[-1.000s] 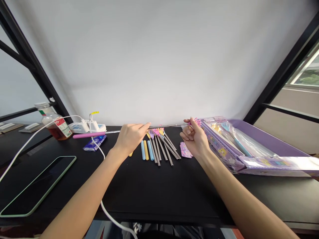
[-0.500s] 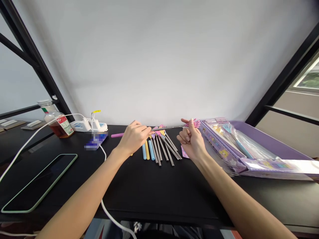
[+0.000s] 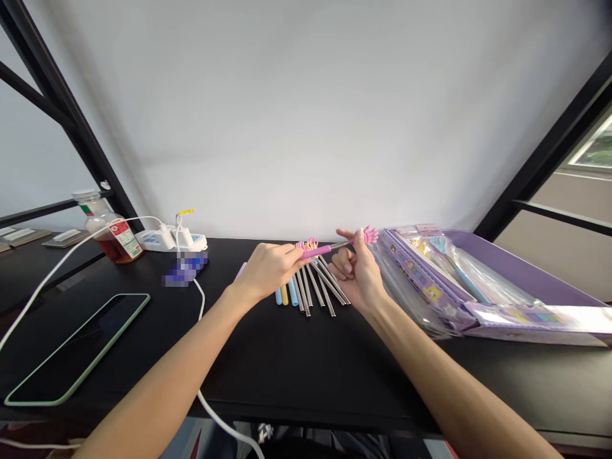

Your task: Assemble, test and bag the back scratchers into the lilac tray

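A pink telescopic back scratcher point(image 3: 316, 252) is held up level between my two hands, its thin metal shaft mostly slid into the handle. My left hand point(image 3: 268, 271) is closed around the pink handle. With thumb and fingers, my right hand point(image 3: 359, 264) pinches the other end just below the pink claw-shaped head. Below them on the black desk lie several silver metal tubes point(image 3: 312, 290) with small pink claw heads behind them. Beside these are blue tubes point(image 3: 293, 294) and a yellow tube point(image 3: 285, 295), partly covered by my left hand.
On the right sits an open purple box point(image 3: 482, 245) with clear plastic packaging point(image 3: 411, 293) beside it. A phone point(image 3: 79, 350), a white power strip point(image 3: 196, 243) with cables, and a glass bottle point(image 3: 115, 233) of brown liquid stand or lie left. Black metal posts flank the desk.
My left hand has moved right along the back scratcher, and the exposed shaft is much shorter. My right hand has shifted slightly left, still pinching below the head.
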A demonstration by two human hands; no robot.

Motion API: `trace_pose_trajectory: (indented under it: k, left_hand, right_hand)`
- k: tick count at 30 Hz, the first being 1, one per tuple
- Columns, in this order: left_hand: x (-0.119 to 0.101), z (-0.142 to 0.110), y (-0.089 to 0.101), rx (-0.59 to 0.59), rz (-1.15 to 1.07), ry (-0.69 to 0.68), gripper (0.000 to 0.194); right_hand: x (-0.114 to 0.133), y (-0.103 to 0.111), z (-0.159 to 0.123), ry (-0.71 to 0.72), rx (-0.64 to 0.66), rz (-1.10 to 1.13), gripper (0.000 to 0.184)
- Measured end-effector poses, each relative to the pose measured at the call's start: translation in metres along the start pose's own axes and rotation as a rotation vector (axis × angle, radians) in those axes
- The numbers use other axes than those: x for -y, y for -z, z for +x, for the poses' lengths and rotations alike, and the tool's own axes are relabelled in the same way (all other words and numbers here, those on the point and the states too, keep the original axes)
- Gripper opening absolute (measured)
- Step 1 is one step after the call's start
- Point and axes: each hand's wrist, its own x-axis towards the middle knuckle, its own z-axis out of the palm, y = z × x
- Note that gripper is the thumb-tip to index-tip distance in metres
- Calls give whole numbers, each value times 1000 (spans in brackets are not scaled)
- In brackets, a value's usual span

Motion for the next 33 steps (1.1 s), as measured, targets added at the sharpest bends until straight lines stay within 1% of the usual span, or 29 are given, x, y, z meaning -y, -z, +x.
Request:
trace_pose_trajectory:
  k: [2,4,8,10,12,15,16,17,18,19,22,23,24,25,26,28,29,31,33]
  left_hand:
    - [-5,2,-3,-20,17,40,42]
    - [-3,0,-2,-39,12,76,37]
    - [10,-8,2,-129,12,121,22]
    - [11,-10,3,-155,49,139,17]
    - [6,-8,2,-136,89,122,16]
    - [-7,-3,-2,-62,107,41,23]
    - [-9,-1,-3,-35,97,21,25]
    - [-8,-1,-4,-14,83,15,27]
    - [-5,-1,-4,-1,69,29,27]
    - [1,-3,-3,6,58,61,26]
    - [28,-11,3,6,62,234,20]
    - [35,-13,5,-6,73,280,19]
    - [38,-13,7,-17,85,314,20]
    - [38,-12,7,-28,98,325,21]
    - [35,-9,7,-37,102,307,21]
    - [20,-2,4,-23,104,204,21]
    - [12,2,2,-20,102,150,21]
    - [0,7,-2,-19,91,95,23]
    - [-2,7,-3,-7,54,80,23]
  right_hand:
    - [-5,-8,-4,6,36,-46,42]
    - [-3,-7,-4,-24,38,-59,39]
    - [5,3,2,-132,-57,31,37]
    - [4,3,2,-161,-70,33,35]
    - [-1,-2,-1,-152,-21,-19,32]
    - [-10,-13,-8,-126,92,-90,30]
    - [-11,-14,-8,-119,108,-100,30]
    - [-10,-13,-6,-103,97,-97,30]
    - [-7,-10,-3,-73,55,-81,30]
    - [-2,-3,3,-24,-17,-49,30]
    - [20,25,22,182,-311,109,32]
    - [26,34,28,228,-372,146,32]
    - [30,39,31,253,-406,159,30]
    - [31,41,32,230,-405,162,29]
    - [29,40,31,173,-367,154,29]
    - [19,26,24,32,-239,118,31]
    - [13,17,19,-13,-178,83,33]
    - [2,0,11,-23,-90,5,36]
    - [0,-7,9,9,-67,-53,37]
